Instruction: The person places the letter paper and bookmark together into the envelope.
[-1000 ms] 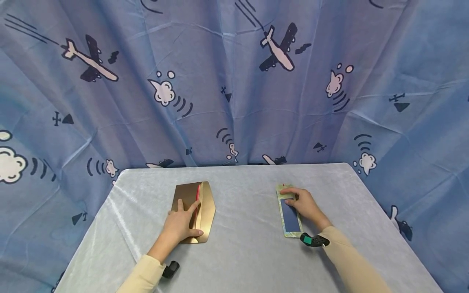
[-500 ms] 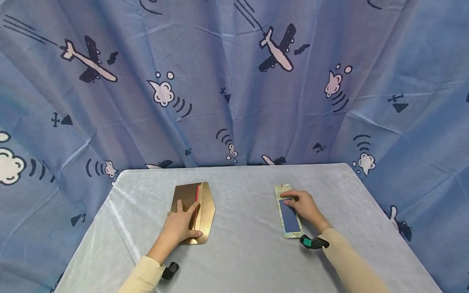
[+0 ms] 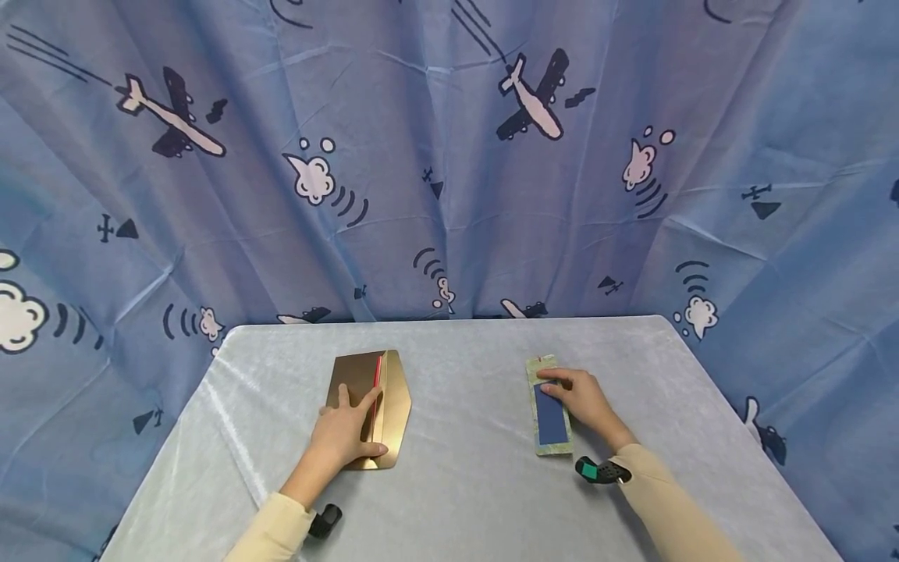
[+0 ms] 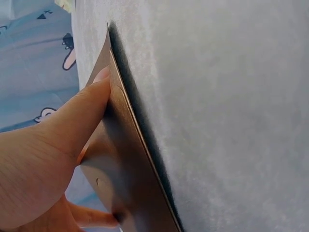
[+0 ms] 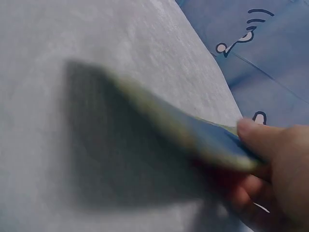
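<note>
A gold envelope (image 3: 396,410) lies at the left of the table with its pointed flap folded out to the right. A thin red strip (image 3: 378,371) shows along its opening. My left hand (image 3: 339,431) rests on it with fingers spread, and the thumb (image 4: 79,113) presses at the flap side. At the right, my right hand (image 3: 586,402) pinches a long card (image 3: 551,417) near its far end. The card has a dark blue panel in a yellow-green patterned border. In the right wrist view the card (image 5: 207,135) is tilted above its shadow, with the thumb on its upper face.
A pale grey cloth covers the table (image 3: 456,484). Behind it hangs a blue curtain (image 3: 393,156) printed with planes and clouds. Black wrist devices (image 3: 602,470) sit on both wrists, over cream sleeves (image 3: 667,499).
The near end of the card has swung a little to the left and the card has tilted in my right hand. My left hand and the envelope have stayed in place.
</note>
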`<state>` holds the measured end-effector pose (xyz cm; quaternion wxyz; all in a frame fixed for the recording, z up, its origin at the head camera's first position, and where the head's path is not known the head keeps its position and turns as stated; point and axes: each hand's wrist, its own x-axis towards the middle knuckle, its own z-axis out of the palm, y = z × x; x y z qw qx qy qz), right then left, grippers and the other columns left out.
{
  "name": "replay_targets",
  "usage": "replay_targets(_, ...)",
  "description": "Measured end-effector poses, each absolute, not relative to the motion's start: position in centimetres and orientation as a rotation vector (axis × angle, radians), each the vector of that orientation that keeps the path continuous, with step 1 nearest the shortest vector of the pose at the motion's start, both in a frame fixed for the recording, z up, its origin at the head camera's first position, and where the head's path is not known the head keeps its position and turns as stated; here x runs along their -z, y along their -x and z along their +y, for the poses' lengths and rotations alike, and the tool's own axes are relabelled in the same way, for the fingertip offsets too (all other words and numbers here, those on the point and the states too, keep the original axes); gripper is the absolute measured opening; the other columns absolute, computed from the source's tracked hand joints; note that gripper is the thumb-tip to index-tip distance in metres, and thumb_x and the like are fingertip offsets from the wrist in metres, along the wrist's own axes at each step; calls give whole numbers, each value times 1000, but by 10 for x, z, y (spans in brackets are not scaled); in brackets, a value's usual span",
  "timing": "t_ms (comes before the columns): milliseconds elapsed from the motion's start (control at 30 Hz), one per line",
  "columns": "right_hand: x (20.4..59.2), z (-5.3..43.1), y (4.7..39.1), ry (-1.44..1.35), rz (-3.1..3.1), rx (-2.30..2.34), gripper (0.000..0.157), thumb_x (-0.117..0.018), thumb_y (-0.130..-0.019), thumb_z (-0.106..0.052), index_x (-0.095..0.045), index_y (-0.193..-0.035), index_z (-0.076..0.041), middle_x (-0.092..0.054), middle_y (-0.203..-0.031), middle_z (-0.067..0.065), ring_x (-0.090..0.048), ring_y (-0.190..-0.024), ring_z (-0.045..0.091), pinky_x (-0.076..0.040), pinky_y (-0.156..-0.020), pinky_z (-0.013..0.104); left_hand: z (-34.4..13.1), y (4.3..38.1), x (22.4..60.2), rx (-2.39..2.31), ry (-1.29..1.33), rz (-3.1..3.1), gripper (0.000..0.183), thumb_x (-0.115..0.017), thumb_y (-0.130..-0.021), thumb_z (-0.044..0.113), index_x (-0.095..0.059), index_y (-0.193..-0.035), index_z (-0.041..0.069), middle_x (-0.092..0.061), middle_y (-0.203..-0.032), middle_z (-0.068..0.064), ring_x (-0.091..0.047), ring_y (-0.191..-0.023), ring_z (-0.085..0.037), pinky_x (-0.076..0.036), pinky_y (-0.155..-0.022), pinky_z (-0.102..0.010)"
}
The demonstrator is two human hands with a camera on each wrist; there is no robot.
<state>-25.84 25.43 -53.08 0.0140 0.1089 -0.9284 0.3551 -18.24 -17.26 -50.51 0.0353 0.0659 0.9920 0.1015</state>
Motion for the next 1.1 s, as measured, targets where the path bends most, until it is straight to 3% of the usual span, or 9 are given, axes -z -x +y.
replay_targets(133,529,258,258,-448,-2934,-1129,39,-70,-92,-24,-67,-128,-8,-72,-101,11,-58,-77,15,-45,-65,26,-173,184,505,-295,-208,3047,104,-87,-63,55,-42,-151,21,-34,-146,-45,-60,-97,-64,-55,-74,-56)
replay_targets(233,524,260,259,-501,-2975,-1171,45,-70,-91,-20,-62,-133,-7,-58,-80,5,-43,-64,11,-35,-57,24,-174,186,504,-289,-212,3053,104,-87,-63,55,-42,-151,21,-34,-146,-46,-61,-96,-62,-55,-75,-56)
replay_targets(400,522,260,259,-509,-2985,-1138,46,-71,-90,-14,-62,-134,-10,-42,-72,-1,-39,-64,9,-31,-58,24,-174,186,504,-293,-207,3051,104,-87,-64,55,-42,-151,21,-33,-146,-46,-60,-97,-63,-54,-78,-58)
replay_targets(633,527,257,254,-413,-2967,-1156,48,-73,-89,-14,-62,-135,-12,-41,-67,-3,-38,-58,8,-33,-53,22,-174,184,507,-301,-202,3045,104,-87,-64,55,-41,-151,21,-33,-147,-45,-58,-99,-66,-55,-73,-57)
replay_targets(1100,524,241,254,-410,-2889,-1387,71,-72,-90,-13,-40,-153,-18,-31,-59,-6,-29,-47,3,-32,-46,22,-173,183,507,-303,-198,3057,105,-87,-63,55,-41,-151,22,-34,-146,-45,-59,-97,-65,-56,-68,-54)
